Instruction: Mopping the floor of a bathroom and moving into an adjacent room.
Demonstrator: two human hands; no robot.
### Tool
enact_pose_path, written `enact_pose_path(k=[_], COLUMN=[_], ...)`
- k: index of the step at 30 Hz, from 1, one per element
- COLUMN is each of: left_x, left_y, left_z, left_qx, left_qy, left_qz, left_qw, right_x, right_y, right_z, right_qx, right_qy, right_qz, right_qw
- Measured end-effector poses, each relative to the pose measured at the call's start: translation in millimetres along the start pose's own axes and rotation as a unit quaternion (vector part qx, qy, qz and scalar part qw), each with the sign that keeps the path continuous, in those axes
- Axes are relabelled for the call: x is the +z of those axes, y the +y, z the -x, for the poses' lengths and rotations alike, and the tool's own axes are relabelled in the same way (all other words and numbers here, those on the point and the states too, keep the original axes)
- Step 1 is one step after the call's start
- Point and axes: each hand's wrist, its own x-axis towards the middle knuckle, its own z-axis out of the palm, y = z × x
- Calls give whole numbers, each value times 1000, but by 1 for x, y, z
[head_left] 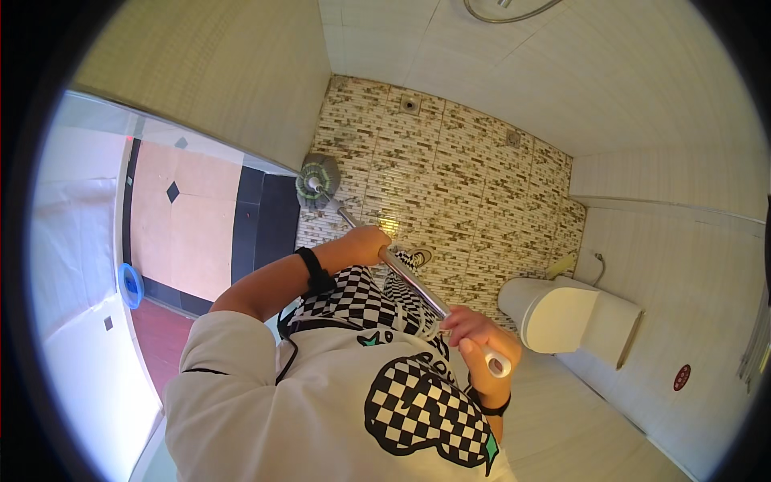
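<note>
A mop with a shiny metal handle (417,283) slants across in front of my body. My left hand (366,243) is closed around the lower part of the handle. Higher up, my right hand (479,338) grips the handle near its white end cap (496,363), which has a hole through it. The grey and green mop head (325,172) rests on the mosaic-patterned tile floor (421,175), against the wall corner beside the dark door sill (278,208). A shoe (423,257) shows just beyond the handle.
A white toilet (557,318) with its lid down stands to the right. Two floor drains, one square (410,105) and one smaller (513,138), lie near the far wall. A shower hose (512,20) hangs there. Past the left doorway sits a blue basin (131,285).
</note>
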Motion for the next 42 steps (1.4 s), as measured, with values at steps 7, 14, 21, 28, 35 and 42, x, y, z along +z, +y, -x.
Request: enact_pose_path(k=[7,14,21,28,35,42], left_x=[-1,39,33,10,-14,-18], left_y=[52,84,50,29,4,-3], left_z=[-53,-133,-145,-94,-37,-25], left_qx=[20,114,222,187,87,45], left_qy=[-69,-59,100,162,166,154], left_qz=[8,6,81,69,3,-11], left_qw=[997,992,967,966,982,987], right_x=[-31,-41,-16,2,8,13], right_y=[-7,-29,-20,-20,-9,-1], right_z=[19,24,-10,-23,-24,-15], right_qx=[0,-70,-83,-128,-114,-108], right_qy=[175,226,78,-13,-58,-56], right_qz=[45,188,244,154,82,59], right_qw=[983,953,963,980,988,991])
